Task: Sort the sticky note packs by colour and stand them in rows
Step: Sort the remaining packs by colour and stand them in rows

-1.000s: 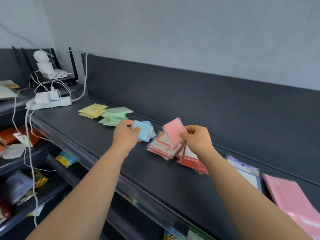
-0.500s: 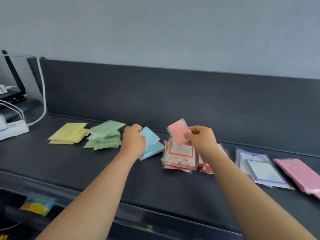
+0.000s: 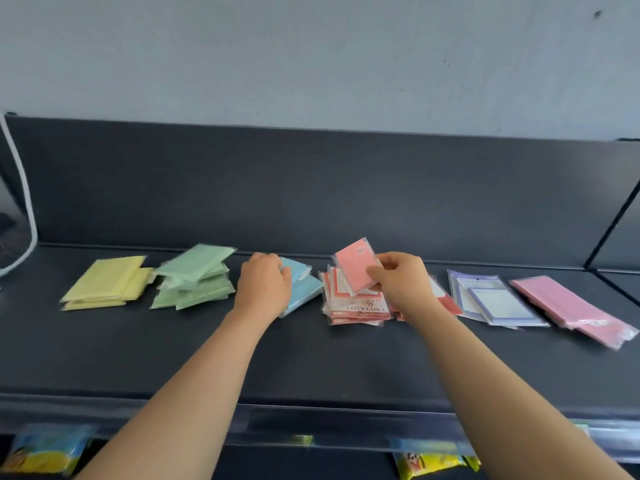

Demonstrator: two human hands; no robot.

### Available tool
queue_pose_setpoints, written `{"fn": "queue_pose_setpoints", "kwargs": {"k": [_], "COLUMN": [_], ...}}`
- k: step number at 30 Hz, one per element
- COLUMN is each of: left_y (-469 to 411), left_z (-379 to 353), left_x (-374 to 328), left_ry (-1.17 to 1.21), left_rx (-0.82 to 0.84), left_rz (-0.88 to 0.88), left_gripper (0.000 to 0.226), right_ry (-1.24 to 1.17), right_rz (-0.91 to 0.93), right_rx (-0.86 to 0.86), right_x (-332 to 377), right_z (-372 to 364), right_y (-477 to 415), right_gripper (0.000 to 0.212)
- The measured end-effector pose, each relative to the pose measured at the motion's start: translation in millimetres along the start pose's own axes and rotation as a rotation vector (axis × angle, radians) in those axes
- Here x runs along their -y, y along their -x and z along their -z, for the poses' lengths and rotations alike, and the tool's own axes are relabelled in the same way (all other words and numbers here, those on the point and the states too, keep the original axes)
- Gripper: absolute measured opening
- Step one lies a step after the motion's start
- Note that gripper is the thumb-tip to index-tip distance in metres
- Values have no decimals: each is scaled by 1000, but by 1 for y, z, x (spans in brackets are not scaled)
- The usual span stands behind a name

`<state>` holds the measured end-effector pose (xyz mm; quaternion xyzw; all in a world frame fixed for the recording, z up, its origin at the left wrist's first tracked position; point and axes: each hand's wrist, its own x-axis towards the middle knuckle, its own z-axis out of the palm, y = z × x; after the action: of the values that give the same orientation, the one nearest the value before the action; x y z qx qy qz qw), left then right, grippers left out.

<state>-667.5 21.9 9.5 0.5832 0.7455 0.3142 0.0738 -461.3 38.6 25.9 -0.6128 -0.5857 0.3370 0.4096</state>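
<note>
You are facing a shelf (image 3: 311, 362) with the middle stack (image 3: 356, 308) lying before the back panel (image 3: 311, 188). Your right hand (image 3: 401, 282) is pinching one pack (image 3: 353, 266), tilted, just above that stack's rear part. Just left of the stack, your left hand (image 3: 265, 285) is gripping a small pile (image 3: 306, 294). Further left a second pile (image 3: 194, 278) is lying, and a third pile (image 3: 104, 284) furthest left. Right of the stack, pads (image 3: 495, 301) are overlapping one another, with an end pile (image 3: 571, 306) lying beyond them.

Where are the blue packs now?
In the head view the blue packs lie left of centre on the shelf, partly under the left hand, between the green packs and the red-bordered packs.
</note>
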Motion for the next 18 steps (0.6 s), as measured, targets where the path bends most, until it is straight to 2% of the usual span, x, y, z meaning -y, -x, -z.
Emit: {"fn": "queue_pose_setpoints", "kwargs": {"k": [6, 9, 13, 18], "left_y": [5, 11, 22, 37], "left_z": [-1, -7, -25, -61], "left_x": [-21, -48, -86, -140], "left_ry": [144, 268, 271, 316], "left_rx": [-99, -14, 150, 217], "left_rz": [-175, -196, -231, -250], "left_gripper": [25, 31, 40, 29], "right_ry": [-15, -52, -72, -110], "right_rz": [-10, 2, -8, -12], "right_rx": [-11, -33, -24, -50], "right_x": [-7, -14, -29, -56], "right_z": [7, 22, 55, 114], "right_y": [0, 1, 3, -1], "right_gripper": [16, 16, 22, 19]}}
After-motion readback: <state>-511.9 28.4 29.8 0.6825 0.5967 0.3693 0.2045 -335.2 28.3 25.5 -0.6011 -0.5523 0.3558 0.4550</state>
